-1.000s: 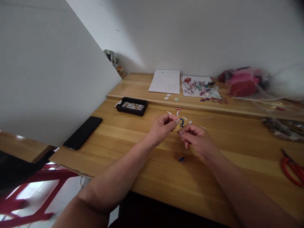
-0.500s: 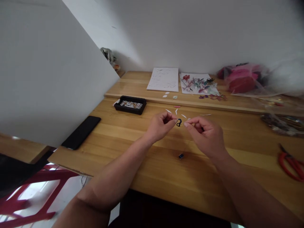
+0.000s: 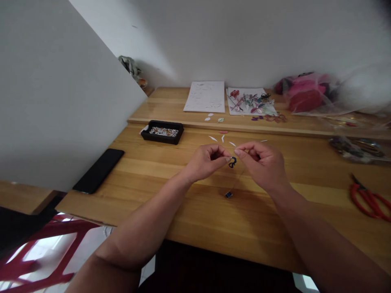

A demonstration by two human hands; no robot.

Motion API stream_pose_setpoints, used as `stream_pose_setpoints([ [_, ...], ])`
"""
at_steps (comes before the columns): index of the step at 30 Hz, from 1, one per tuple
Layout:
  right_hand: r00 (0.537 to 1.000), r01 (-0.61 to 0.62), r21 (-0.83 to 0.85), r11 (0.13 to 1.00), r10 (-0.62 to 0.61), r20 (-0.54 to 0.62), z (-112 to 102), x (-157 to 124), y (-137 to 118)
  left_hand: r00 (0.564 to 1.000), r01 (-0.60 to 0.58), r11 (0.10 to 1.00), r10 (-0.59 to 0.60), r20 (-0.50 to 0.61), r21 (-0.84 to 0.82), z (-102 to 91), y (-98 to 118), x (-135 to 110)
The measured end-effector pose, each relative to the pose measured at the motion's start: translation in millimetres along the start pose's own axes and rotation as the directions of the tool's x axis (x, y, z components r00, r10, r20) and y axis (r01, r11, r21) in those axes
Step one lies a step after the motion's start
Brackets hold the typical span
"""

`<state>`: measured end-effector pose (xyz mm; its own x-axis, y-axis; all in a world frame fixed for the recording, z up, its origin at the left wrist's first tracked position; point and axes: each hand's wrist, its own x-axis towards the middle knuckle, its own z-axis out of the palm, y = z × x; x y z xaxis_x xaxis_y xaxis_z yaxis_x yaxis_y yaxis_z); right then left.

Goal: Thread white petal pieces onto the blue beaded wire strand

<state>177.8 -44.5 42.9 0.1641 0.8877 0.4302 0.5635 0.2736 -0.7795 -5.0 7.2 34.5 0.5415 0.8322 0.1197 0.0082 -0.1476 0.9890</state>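
My left hand (image 3: pixel 205 162) and my right hand (image 3: pixel 263 163) meet above the middle of the wooden table (image 3: pixel 189 211), both with fingers pinched. Between the fingertips hangs a small dark blue curled piece (image 3: pixel 232 162); the left hand pinches it, and the right fingertips pinch a thin wire right beside it. The wire runs down to a tiny blue spool (image 3: pixel 228 195) lying on the table just below the hands. A few small white petal-shaped bits (image 3: pixel 213 138) lie beyond the hands.
A black tray of beads (image 3: pixel 162 132) sits at the back left, a black phone (image 3: pixel 98 170) at the left edge. Two sheets (image 3: pixel 205 96) with coloured pieces, pink bags (image 3: pixel 305 97) and red scissors (image 3: pixel 368 198) lie at the back and right. A white wall panel stands left.
The right hand rose from below the curled piece to level with it and closed in on the left fingertips. The view drifted, so everything sits slightly lower and left.
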Motion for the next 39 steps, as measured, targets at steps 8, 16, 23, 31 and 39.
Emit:
stream_pose_setpoints([
  [8,0.924,-0.380,0.375,0.846,0.325,0.202,8,5,9,0.998,0.045,0.977,-0.037,0.041,-0.207,0.8,-2,0],
  [16,0.763,-0.643,0.511,0.571,0.411,0.499,22,-5,4,0.990,-0.030,0.946,-0.017,-0.141,-0.324,2.8,-8,6],
  [23,0.746,-0.655,0.483,0.581,0.398,0.533,26,-11,-3,0.940,-0.079,0.996,0.062,-0.336,-0.036,3.6,-11,9],
  [31,0.943,-0.286,0.323,0.902,0.205,0.261,9,-4,-13,0.945,-0.065,0.972,0.132,-0.299,0.224,1.6,-11,7],
  [39,0.950,-0.272,0.356,0.894,0.192,0.245,-2,2,-4,0.990,-0.077,0.971,0.102,-0.100,0.227,6.5,-3,1],
])
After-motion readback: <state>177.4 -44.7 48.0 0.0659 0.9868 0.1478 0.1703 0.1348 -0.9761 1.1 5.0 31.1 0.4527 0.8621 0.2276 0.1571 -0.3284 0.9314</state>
